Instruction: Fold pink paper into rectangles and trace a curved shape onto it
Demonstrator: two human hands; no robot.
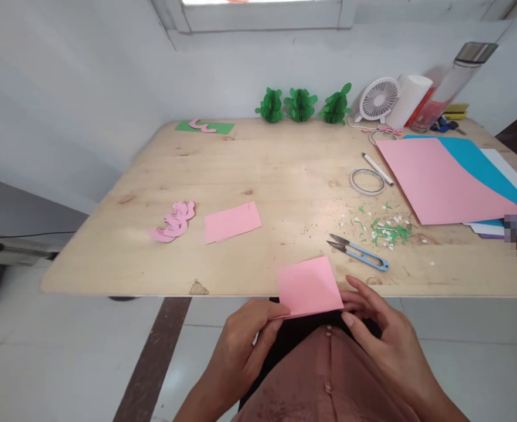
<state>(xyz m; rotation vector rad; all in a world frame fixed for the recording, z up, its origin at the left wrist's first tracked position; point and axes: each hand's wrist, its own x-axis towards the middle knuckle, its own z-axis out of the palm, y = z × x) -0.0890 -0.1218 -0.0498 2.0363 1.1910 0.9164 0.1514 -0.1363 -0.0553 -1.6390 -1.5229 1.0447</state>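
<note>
A pink paper piece point(310, 287) lies across the front edge of the table, its near edge out over my lap. My left hand point(252, 334) pinches its near left corner between thumb and fingers. At its right corner is my right hand point(375, 328), with the fingers apart and the fingertips at or just beside the paper. Beyond the paper, to the right, blue-handled thread snips point(364, 255) rest on the wood. A small stack of pink rectangles point(233, 223) lies farther back to the left, and curled pink cut-outs point(174, 223) are left of that.
Green and white scraps point(390, 232) lie beyond the snips on the wooden table point(285, 176). Nearby are a tape roll point(367, 182), a white pen point(377, 169) and large pink sheets point(443, 181). Green paper trees point(300, 105), a small fan point(378, 99) and a bottle point(454, 88) stand at the back.
</note>
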